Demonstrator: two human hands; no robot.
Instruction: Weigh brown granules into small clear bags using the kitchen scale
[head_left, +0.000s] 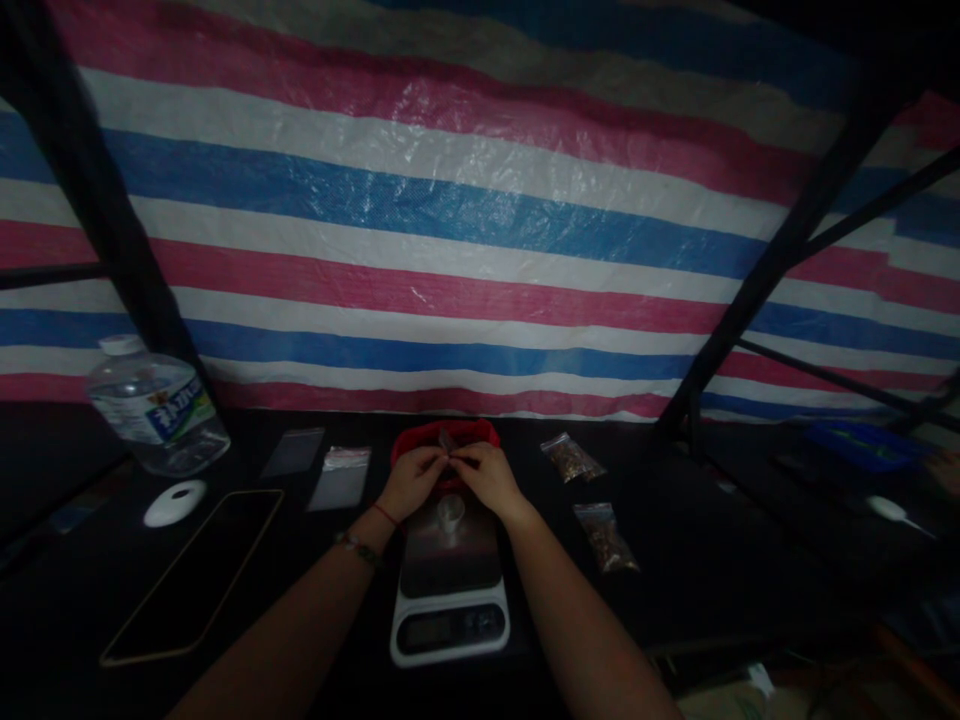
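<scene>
My left hand and my right hand meet fingertip to fingertip over a red container. Both pinch a small clear plastic bag; its contents are too dark to make out. Just below the hands, a small clear cup rests on the metal plate of a white digital scale. Two zip bags of brown bits overlap to the right of the hands, and another filled zip bag lies nearer. Flat zip bags lie left of my left hand.
A large clear bottle stands at the left, behind a white mouse-shaped object and a phone. A striped sheet hangs behind, between dark metal posts. At far right are a blue tray and a white spoon.
</scene>
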